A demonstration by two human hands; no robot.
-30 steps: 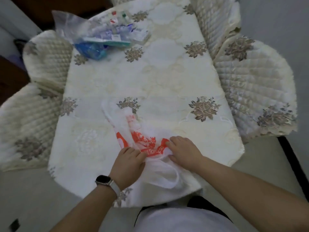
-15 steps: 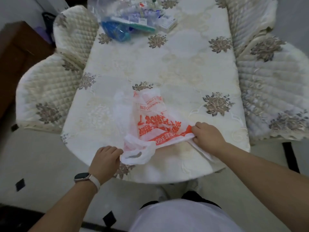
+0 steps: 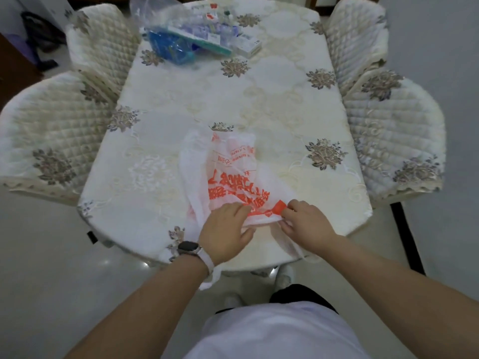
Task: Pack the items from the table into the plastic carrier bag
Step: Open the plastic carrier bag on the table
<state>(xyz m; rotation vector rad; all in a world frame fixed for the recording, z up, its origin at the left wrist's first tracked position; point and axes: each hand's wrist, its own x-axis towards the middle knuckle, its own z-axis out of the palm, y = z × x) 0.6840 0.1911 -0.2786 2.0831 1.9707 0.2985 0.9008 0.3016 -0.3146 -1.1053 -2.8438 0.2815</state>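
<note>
A white plastic carrier bag (image 3: 228, 167) with orange print lies flat on the near part of the table (image 3: 272, 99). My left hand (image 3: 225, 229), with a watch on its wrist, rests on the bag's near edge, fingers curled over the plastic. My right hand (image 3: 305, 221) pinches the bag's mouth just to the right of it. One white handle loop hangs over the table's front edge under my left wrist. The items lie in a heap at the far end: a blue packet (image 3: 173, 47), a long teal-edged box (image 3: 202, 40), a white box (image 3: 247, 46) and small bottles under clear plastic.
Quilted cream chairs stand close on both sides, two on the left (image 3: 51, 136) and two on the right (image 3: 394, 130). The table wears a cream cloth with brown flower patterns. A dark cabinet (image 3: 15, 60) stands at the far left on the pale tiled floor.
My left hand has moved from the table's front edge back onto the bag, close to my right hand. The bag's near end has bunched between the two hands.
</note>
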